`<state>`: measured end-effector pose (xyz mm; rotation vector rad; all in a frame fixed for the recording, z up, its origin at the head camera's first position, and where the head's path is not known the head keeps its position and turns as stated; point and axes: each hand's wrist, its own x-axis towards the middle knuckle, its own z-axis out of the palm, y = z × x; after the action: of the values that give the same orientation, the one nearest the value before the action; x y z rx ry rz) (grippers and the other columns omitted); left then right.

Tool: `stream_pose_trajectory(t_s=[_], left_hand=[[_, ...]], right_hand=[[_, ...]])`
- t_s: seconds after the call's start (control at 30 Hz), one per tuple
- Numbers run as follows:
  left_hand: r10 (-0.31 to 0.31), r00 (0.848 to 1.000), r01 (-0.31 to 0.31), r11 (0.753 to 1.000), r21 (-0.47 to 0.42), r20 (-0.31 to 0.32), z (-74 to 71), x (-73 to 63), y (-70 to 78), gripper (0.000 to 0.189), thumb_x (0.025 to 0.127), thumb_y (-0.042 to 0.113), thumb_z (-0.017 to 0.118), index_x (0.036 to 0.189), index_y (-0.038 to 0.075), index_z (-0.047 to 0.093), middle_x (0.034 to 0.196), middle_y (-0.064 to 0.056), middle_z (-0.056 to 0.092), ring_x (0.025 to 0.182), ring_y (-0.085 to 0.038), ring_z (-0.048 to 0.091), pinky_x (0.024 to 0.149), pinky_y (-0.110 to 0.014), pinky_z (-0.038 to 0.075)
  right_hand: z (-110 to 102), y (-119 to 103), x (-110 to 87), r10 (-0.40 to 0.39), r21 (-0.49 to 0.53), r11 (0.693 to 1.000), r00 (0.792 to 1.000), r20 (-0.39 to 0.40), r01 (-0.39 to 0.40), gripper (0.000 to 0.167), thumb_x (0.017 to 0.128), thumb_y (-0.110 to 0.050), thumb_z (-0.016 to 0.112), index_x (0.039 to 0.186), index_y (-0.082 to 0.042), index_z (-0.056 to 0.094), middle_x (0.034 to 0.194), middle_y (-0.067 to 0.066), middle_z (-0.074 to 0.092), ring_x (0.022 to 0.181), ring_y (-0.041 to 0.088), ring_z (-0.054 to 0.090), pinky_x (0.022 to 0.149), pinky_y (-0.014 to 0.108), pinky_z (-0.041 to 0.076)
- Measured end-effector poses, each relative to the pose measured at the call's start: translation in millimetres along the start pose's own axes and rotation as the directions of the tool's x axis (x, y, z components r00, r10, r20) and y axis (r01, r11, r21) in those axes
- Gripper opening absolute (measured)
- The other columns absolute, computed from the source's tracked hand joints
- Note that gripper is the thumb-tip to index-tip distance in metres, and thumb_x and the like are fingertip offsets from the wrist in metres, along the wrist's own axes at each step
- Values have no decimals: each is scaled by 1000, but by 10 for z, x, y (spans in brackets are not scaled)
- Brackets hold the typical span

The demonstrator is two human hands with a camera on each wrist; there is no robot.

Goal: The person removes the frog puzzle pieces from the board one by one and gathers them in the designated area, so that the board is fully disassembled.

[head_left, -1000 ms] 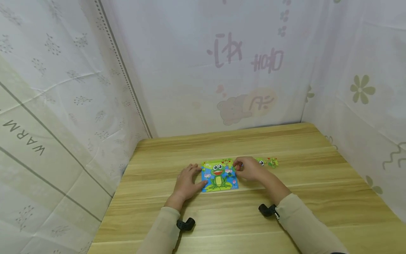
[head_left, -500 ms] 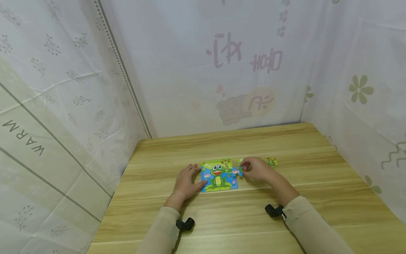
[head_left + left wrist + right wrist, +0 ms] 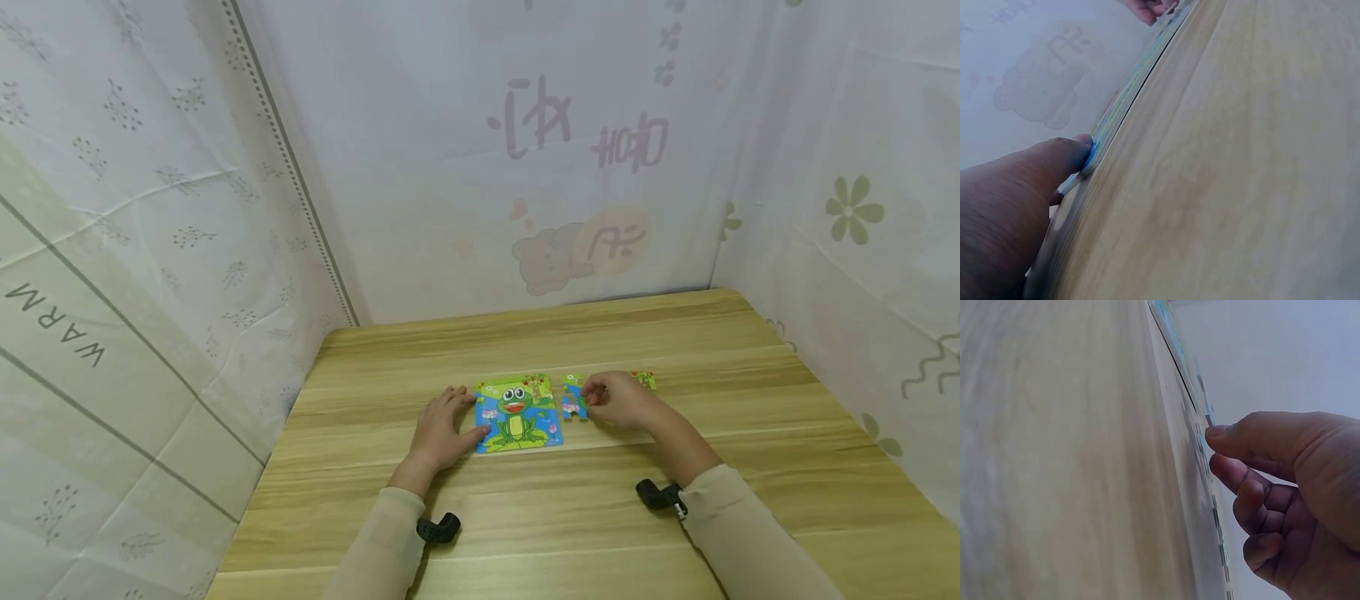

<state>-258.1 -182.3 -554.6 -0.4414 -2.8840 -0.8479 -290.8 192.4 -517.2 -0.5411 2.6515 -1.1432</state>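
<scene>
A square frog jigsaw puzzle (image 3: 517, 423) in green and blue lies flat on the wooden table. My left hand (image 3: 438, 433) rests at its left side, fingers stretched along the edge and thumb touching the lower left; the left wrist view shows that thumb (image 3: 1072, 153) against the puzzle's blue edge. To the right of the puzzle, my right hand (image 3: 618, 402) pinches a blue puzzle piece (image 3: 573, 409) with a pink flower between thumb and index finger. The right wrist view shows that thumb and index fingertip meeting at the thin piece, other fingers curled. My right fingers hide part of the piece.
Loose puzzle pieces lie in a row beyond and behind my right hand, among them a green one (image 3: 572, 380) and a green one with red spots (image 3: 645, 379). The wooden table (image 3: 525, 517) meets patterned curtains (image 3: 465, 167) at its back and sides.
My right hand has moved right, away from the puzzle's right edge, taking the pink-flowered piece with it. The left hand has stayed in place.
</scene>
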Motion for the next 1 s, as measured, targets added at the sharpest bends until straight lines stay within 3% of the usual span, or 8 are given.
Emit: stream_pose_trajectory(t_s=[0.37, 0.63, 1.0], left_hand=[[0, 1000, 0, 1000, -4, -1, 11, 0, -13, 68, 93, 55, 75, 149, 20, 58, 164, -5, 43, 156, -31, 27, 124, -65, 19], [6, 1000, -6, 1000, 1, 1, 9, -7, -9, 68, 93, 54, 76, 149, 19, 59, 163, -6, 43, 156, -32, 28, 124, -64, 20], [5, 1000, -5, 1000, 14, -3, 10, -3, -11, 67, 93, 54, 75, 148, 19, 59, 163, -6, 44, 155, -32, 29, 124, -64, 20]], right_hand=[[-11, 75, -18, -6, -42, 999, 1000, 6, 6, 17, 93, -4, 78, 110, -7, 72, 89, -1, 64, 80, 16, 61, 72, 32, 55], [-11, 103, -44, 24, -21, 999, 1000, 6, -24, 18, 93, -4, 79, 110, -7, 72, 91, 1, 64, 83, 17, 61, 74, 32, 56], [-4, 114, -41, 4, -18, 1000, 1000, -4, -5, 17, 93, -4, 77, 109, -7, 73, 90, 0, 64, 84, 18, 60, 71, 30, 55]])
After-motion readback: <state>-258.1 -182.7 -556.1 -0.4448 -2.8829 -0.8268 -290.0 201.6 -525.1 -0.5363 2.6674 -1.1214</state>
